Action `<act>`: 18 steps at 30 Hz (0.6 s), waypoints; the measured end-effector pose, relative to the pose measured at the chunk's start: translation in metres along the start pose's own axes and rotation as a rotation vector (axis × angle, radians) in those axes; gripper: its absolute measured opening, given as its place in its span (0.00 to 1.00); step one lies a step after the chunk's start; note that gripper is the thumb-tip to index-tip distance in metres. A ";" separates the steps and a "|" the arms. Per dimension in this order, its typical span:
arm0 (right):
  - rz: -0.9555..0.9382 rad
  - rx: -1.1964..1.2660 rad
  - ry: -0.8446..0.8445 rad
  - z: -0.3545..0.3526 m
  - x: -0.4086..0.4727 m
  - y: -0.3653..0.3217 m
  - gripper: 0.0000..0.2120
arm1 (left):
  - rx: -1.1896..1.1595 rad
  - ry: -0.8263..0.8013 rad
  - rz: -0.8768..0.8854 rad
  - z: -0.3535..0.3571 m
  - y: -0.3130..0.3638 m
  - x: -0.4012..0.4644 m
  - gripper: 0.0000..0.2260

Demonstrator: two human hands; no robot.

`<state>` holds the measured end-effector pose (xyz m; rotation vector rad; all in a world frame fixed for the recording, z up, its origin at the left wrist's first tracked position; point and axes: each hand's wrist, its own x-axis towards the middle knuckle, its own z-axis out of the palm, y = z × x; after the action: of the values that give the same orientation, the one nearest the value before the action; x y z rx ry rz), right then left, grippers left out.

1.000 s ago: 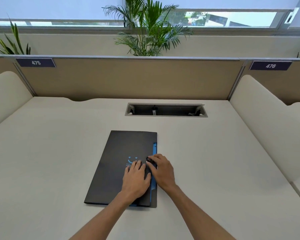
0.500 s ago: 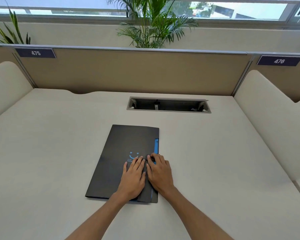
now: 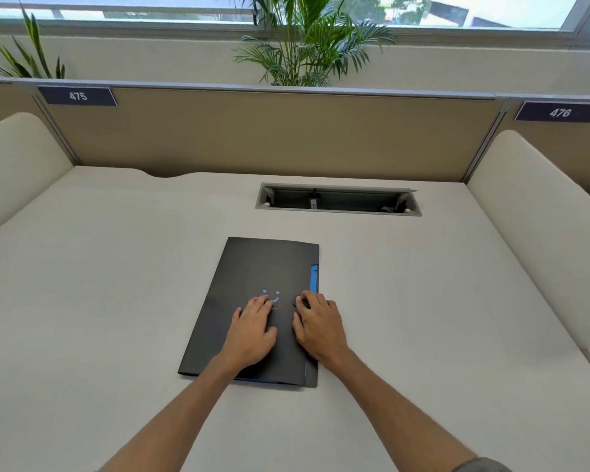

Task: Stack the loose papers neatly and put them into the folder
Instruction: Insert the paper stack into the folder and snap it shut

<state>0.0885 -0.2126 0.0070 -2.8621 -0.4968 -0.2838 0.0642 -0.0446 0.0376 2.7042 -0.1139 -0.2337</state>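
Left edge of view: a cream side partition and a numbered plate reading 475 on the tan back panel; a potted palm stands behind that panel near centre. On the cream tabletop the dark folder lies closed and flat, slightly skewed, its left edge running down and to the left. The left hand rests palm down on the lower half of the cover, fingers extended and slightly spread, gripping nothing; the tips sit just below the small blue smile mark printed on the cover. The right hand lies beside it, also flat on the cover, fingers extended and holding nothing, placed near the folder's right edge by the blue tab strip. Judgement: both palms press the cover down so it seats flat over its contents. No loose papers visible anywhere on the tabletop; only a thin blue line shows along the folder's near edge, and whether sheets are inside cannot be confirmed, though the closed cover suggests the task is at or near its end. Beyond the folder, well apart, an open cable tray slot is recessed in the tabletop. Right of view: plate 476 and a second cream partition. Nothing obstructs either hand.
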 end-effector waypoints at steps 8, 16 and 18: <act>0.348 0.247 -0.002 -0.013 -0.028 0.004 0.27 | 0.200 0.074 -0.462 -0.033 -0.060 -0.012 0.45; 0.590 0.424 -0.074 -0.025 -0.036 -0.016 0.28 | 0.017 0.176 -0.497 -0.033 -0.065 -0.023 0.36; 0.646 0.540 -0.091 -0.024 -0.032 -0.018 0.28 | -0.146 0.210 -0.507 -0.030 -0.067 -0.023 0.34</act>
<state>0.0489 -0.2123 0.0264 -2.3406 0.3094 0.0866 0.0502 0.0315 0.0402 2.5461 0.6296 -0.0965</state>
